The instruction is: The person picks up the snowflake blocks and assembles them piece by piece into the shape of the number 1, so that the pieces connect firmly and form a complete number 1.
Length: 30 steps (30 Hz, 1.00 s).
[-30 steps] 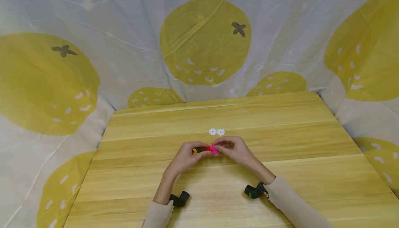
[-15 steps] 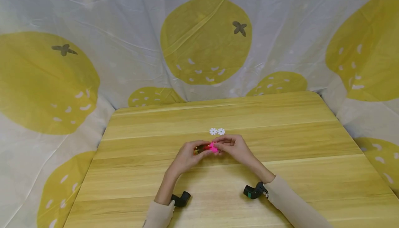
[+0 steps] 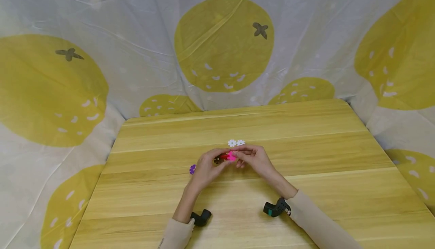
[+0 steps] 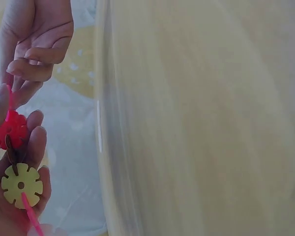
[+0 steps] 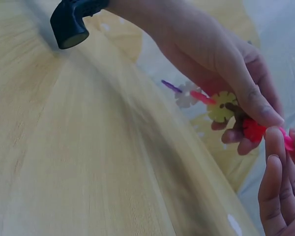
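My left hand (image 3: 205, 167) holds a chain of slotted plastic snowflake discs, gripping it near the red disc (image 4: 11, 130). Along the palm run a brown disc (image 4: 11, 153) and a yellow disc (image 4: 22, 186). Beyond them, in the right wrist view, stick out a pink disc (image 5: 202, 98), a pale disc (image 5: 185, 96) and a purple disc (image 5: 171, 86) at the tail. With thumb and fingers my right hand (image 3: 255, 161) pinches another bright pink disc (image 3: 231, 156) at the red disc's edge. Fingers partly hide the join.
Two white snowflake discs (image 3: 232, 143) lie side by side on the wooden table (image 3: 306, 139), just beyond my fingertips. Black wrist cameras (image 3: 201, 217) hang under both forearms. A white cloth with yellow fruit print (image 3: 224, 45) surrounds the table's back and sides.
Both hands have shifted slightly away from me, and my right fingers now overlap the right white disc. The chain has turned, so its purple end shows left of my left hand.
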Available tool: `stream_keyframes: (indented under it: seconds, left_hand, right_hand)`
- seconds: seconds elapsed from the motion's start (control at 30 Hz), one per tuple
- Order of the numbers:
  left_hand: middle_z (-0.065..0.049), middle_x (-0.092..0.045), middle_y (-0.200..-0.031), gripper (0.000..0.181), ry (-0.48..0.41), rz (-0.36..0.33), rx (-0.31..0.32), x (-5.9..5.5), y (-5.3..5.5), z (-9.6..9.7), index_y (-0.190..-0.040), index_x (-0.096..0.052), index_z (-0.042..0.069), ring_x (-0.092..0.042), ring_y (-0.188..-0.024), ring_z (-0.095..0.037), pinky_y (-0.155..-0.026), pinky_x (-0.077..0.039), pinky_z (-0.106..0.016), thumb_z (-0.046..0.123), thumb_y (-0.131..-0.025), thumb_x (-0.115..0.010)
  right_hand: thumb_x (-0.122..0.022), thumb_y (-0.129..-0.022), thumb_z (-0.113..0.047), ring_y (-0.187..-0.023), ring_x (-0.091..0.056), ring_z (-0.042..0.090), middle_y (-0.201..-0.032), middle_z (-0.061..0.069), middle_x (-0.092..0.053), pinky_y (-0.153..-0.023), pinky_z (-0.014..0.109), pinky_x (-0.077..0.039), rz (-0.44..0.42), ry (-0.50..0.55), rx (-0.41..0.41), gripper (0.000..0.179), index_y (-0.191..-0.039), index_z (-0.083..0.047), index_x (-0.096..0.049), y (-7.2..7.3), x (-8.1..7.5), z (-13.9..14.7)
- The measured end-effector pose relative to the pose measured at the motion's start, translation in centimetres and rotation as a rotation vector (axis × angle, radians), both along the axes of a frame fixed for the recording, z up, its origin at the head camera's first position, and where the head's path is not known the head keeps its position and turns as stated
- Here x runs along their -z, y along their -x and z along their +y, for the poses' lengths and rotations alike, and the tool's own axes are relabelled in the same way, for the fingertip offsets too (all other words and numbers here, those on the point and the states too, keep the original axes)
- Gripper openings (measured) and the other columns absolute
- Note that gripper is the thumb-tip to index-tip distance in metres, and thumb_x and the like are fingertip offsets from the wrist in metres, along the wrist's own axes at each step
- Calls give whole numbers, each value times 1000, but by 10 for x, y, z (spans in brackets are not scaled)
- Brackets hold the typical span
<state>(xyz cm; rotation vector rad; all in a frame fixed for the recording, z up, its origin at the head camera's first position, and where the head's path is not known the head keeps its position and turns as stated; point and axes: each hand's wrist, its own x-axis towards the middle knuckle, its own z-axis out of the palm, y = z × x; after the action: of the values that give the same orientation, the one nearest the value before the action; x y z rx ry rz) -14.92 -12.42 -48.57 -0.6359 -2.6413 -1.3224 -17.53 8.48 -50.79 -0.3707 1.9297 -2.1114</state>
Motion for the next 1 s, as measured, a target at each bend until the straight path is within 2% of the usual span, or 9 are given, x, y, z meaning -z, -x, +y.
stream_keyframes:
  seconds: [0.2, 0.4, 0.57, 0.8, 1.0]
  left_hand:
    - [-9, -77, -116, 32, 28, -38, -16, 1, 2, -2, -123, -75, 9, -70, -98, -18, -84, -58, -30, 15, -91, -80]
    - [-6, -75, -109, 36, 72, -93, -23, 2, 3, -5, -127, -73, 10, -64, -88, -12, -79, -54, -26, 20, -93, -78]
    - [-4, -76, -109, 34, 90, -115, -30, 3, 3, -7, -127, -74, 13, -64, -89, -12, -80, -54, -28, 22, -94, -78]
    - [-3, -77, -114, 31, 99, -126, -52, 3, 2, -8, -121, -76, 16, -65, -91, -11, -80, -54, -27, 27, -92, -80]
    - [-2, -77, -109, 30, 87, -115, -61, 5, 4, -8, -118, -77, 17, -61, -84, -9, -74, -51, -23, 28, -91, -82]
  right_hand:
    - [-70, -100, -15, -63, -68, 11, -90, 9, -79, -61, 26, -57, -17, -49, 36, 28, -119, 5, -72, 5, 0, 3]
    - [-71, -99, -16, -61, -65, 11, -101, 23, -77, -57, 26, -55, 6, -161, 132, 26, -117, 2, -74, 23, 0, 14]
    - [-74, -96, -12, -65, -67, 17, -99, 21, -74, -54, 25, -54, 16, -272, 188, 27, -119, 2, -74, 39, 6, 23]
    - [-78, -92, -7, -68, -66, 13, -103, 21, -71, -54, 23, -54, -13, -329, 151, 36, -126, 4, -70, 53, 14, 26]
    - [-80, -89, -3, -57, -59, 10, -90, 17, -70, -50, 21, -49, 13, -378, 130, 35, -122, 4, -72, 57, 16, 21]
